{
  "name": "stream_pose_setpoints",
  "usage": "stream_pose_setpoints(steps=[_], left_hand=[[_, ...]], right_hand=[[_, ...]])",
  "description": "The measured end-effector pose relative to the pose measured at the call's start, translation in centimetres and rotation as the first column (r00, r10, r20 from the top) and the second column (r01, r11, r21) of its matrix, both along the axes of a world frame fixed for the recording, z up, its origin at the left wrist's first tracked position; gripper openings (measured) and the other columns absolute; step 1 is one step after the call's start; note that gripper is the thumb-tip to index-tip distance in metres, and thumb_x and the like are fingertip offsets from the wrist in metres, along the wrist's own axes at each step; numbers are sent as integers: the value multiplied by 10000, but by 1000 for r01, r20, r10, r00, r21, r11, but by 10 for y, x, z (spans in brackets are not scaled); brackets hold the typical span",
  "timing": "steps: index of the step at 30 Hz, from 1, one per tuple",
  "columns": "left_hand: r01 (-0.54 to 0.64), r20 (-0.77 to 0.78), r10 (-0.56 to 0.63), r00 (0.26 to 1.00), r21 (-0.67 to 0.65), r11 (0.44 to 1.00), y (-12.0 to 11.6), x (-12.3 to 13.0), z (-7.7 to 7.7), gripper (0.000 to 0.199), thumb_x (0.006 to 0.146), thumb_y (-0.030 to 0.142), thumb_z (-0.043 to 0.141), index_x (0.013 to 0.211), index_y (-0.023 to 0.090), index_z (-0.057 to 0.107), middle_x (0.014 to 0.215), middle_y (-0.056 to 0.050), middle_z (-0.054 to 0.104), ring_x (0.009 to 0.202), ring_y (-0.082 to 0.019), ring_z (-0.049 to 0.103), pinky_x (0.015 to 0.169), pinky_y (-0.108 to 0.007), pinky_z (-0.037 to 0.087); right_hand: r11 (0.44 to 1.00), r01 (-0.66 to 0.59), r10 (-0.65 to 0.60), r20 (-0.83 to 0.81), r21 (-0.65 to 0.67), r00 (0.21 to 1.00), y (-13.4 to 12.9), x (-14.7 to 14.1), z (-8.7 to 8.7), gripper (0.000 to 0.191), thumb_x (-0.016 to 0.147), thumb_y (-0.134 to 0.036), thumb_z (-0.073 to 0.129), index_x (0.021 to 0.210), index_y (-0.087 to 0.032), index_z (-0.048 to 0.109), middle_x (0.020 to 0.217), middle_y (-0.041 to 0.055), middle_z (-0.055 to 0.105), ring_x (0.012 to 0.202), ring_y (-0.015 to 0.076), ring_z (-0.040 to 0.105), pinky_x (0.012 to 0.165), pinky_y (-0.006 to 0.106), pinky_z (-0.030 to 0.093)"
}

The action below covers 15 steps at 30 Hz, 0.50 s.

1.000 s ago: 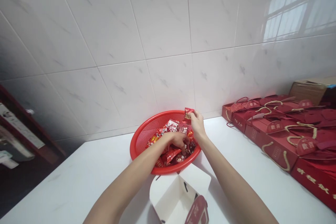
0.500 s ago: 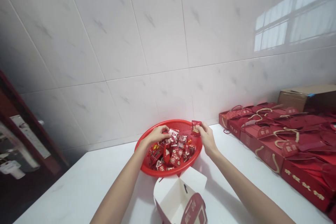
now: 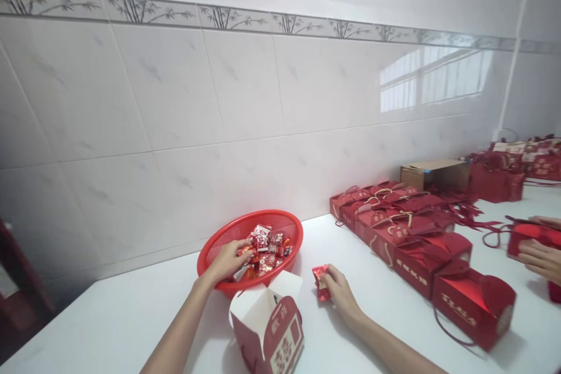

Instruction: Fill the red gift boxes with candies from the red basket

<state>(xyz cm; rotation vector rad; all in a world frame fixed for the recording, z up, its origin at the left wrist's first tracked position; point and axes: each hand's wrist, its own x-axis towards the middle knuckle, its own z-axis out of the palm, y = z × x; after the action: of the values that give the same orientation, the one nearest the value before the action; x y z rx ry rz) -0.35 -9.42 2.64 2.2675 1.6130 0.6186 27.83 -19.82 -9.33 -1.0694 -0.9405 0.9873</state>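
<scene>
My left hand (image 3: 228, 260) is inside the red plastic basket (image 3: 287, 227), thumb and fingers closed around a small red-orange wrapped candy (image 3: 249, 253). More wrapped candies (image 3: 266, 263) lie in a heap beside those fingers, mostly red and white. Out over the white table, my right hand (image 3: 342, 291) pinches a shiny red candy packet (image 3: 321, 283). Between my forearms stands a red and white gift box (image 3: 283, 339) with its top open. Its white inner walls show, but its bottom is hidden from view.
Rows of closed red gift boxes (image 3: 385, 228) with cord handles stand on the right. One box (image 3: 475, 307) sits nearer me. A cardboard carton (image 3: 421, 178) is behind them. At the right edge, another person's hands (image 3: 541, 258) touch a red box. A tiled wall (image 3: 219, 99) backs the table.
My right hand has moved from the basket's right rim down over the table, still holding the red packet. My left hand has shifted among the candies. The view has turned right, showing another person's hands.
</scene>
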Motion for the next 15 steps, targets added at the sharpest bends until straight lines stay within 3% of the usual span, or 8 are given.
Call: stream_pose_setpoints(steps=[5, 12, 15], left_hand=[[38, -52, -41, 998, -59, 998, 0, 5, 2, 532, 815, 463, 493, 1204, 160, 691, 1310, -127, 697, 1207, -308, 647, 974, -334, 509], [61, -180, -85, 980, -132, 989, 5, 11, 0, 303, 711, 379, 605, 900, 168, 713, 947, -106, 768, 950, -318, 717, 805, -337, 522], [68, -216, -96, 972, -133, 989, 7, 10, -1, 288, 723, 377, 605, 894, 168, 704, 965, -109, 756, 956, -320, 712, 800, -339, 515]], right_hand=[[1000, 20, -21, 80, 11, 997, 0, -2, -3, 209, 686, -400, 555, 629, -219, 467, 620, -16, 547, 608, 146, 541, 594, 274, 404], [999, 29, -31, 136, 19, 990, -1, -1, -1, 144, 703, -339, 498, 633, -219, 458, 622, -18, 548, 614, 141, 527, 595, 268, 377], [999, 26, -29, 146, 19, 989, 0, -2, -1, 132, 700, -331, 479, 634, -221, 451, 627, -20, 537, 618, 141, 519, 596, 269, 369]])
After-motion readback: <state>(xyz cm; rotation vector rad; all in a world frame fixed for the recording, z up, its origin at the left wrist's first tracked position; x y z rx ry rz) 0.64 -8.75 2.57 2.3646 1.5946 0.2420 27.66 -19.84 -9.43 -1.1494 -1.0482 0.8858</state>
